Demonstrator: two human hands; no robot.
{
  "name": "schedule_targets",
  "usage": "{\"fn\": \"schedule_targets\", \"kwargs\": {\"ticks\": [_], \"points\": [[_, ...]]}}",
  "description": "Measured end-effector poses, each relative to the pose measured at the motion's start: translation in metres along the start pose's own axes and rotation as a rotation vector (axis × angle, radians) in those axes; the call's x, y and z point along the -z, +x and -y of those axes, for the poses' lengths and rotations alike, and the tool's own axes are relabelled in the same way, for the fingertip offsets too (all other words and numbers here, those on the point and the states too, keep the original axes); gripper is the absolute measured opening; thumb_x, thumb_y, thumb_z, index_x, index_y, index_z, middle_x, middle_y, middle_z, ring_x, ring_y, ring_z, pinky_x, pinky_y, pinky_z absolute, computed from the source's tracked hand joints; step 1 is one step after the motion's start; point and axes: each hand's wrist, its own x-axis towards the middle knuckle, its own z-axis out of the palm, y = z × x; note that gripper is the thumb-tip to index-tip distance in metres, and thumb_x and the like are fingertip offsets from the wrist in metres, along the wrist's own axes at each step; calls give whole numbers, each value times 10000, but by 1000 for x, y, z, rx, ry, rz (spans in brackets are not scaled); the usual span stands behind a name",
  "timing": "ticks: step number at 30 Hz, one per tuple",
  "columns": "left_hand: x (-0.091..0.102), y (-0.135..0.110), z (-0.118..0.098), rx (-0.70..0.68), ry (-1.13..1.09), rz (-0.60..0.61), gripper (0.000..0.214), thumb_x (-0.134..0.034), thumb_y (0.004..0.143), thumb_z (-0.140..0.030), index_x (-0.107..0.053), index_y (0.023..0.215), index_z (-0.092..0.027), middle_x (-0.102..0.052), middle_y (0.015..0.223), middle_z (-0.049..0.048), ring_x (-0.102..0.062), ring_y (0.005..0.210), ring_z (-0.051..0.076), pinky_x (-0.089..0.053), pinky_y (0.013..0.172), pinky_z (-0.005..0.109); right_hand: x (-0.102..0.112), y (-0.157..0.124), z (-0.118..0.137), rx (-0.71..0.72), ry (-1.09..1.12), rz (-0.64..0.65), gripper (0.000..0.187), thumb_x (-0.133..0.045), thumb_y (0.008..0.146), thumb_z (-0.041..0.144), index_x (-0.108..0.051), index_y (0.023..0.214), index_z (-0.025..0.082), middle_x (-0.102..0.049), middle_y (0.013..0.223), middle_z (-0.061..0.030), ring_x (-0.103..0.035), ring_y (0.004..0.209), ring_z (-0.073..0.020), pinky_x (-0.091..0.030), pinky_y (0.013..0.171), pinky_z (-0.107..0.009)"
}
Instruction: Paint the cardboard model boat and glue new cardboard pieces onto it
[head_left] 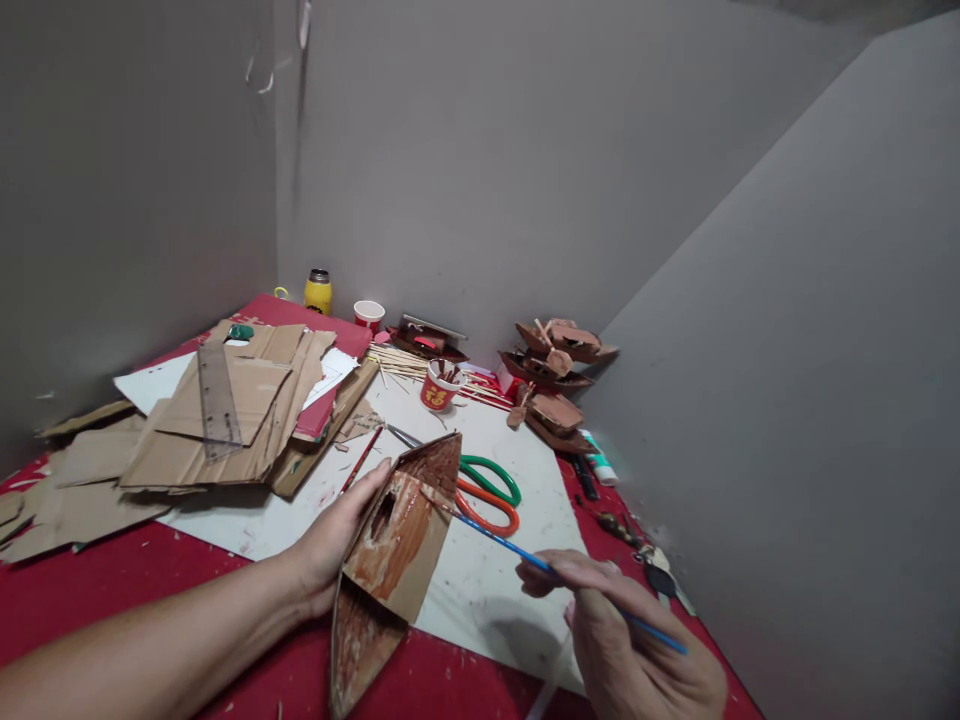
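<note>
My left hand (pixel 337 540) grips a cardboard model boat (pixel 401 545) by its left side, with the boat tilted toward me. Wet-looking brown paint covers part of its cabin roof, which has a dark oval hole; the roof's right strip is bare cardboard. Between the fingers of my right hand (pixel 622 620) is a blue paintbrush (pixel 510 545), its tip touching the roof near the upper edge. Beyond the boat lie scissors (pixel 491 480) with green and orange handles, partly hidden by it. A red paper cup (pixel 441 385) with brown contents stands behind.
Cardboard pieces (pixel 172 465) and a clear ruler (pixel 217 400) are piled at left. Several brown model boats (pixel 555 410) stand at back right, another (pixel 424 340) at the back. A white cup (pixel 369 315) and yellow bottle (pixel 318 292) stand near the wall. Keys (pixel 660 575) lie at right.
</note>
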Motion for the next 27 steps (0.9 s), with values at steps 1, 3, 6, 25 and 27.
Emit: {"fn": "schedule_targets", "kwargs": {"ticks": [1, 3, 6, 25, 27], "points": [[0, 0, 0, 3, -1, 0, 515, -599, 851, -478, -581, 1266, -174, -777, 970, 58, -733, 888, 225, -530, 831, 293, 0, 0, 1, -17, -34, -22, 162, -590, 926, 194, -726, 1004, 233, -734, 856, -44, -714, 701, -187, -607, 629, -299], [0, 0, 1, 10, -2, -4, 522, -600, 849, -482, -581, 1269, -174, -775, 982, 60, -731, 900, 230, -521, 865, 303, 1, 0, 1, -68, -70, -69, 151, -591, 928, 206, -727, 986, 232, -735, 808, -39, -714, 689, -186, -607, 646, -301], [-1, -1, 0, 10, -4, -9, 526, -596, 849, -487, -581, 1271, -172, -774, 989, 61, -726, 920, 236, -515, 884, 313, 1, -3, 2, -89, -6, -120, 136, -610, 918, 213, -724, 989, 238, -739, 835, -39, -714, 678, -185, -608, 643, -310], [-2, 0, 0, 22, -46, 53, 491, -562, 870, -486, -615, 1228, -156, -779, 953, 63, -723, 929, 236, -519, 874, 315, -3, -4, 7, -51, 206, 126, 150, -592, 929, 230, -726, 996, 232, -725, 775, -64, -695, 643, -190, -593, 587, -320], [-2, 0, -1, 24, -36, 38, 492, -568, 863, -494, -626, 1207, -147, -780, 935, 71, -732, 882, 240, -533, 840, 320, -3, -4, 4, -74, 163, 90, 146, -597, 924, 230, -728, 989, 231, -727, 765, -60, -696, 637, -189, -590, 584, -309]]}}
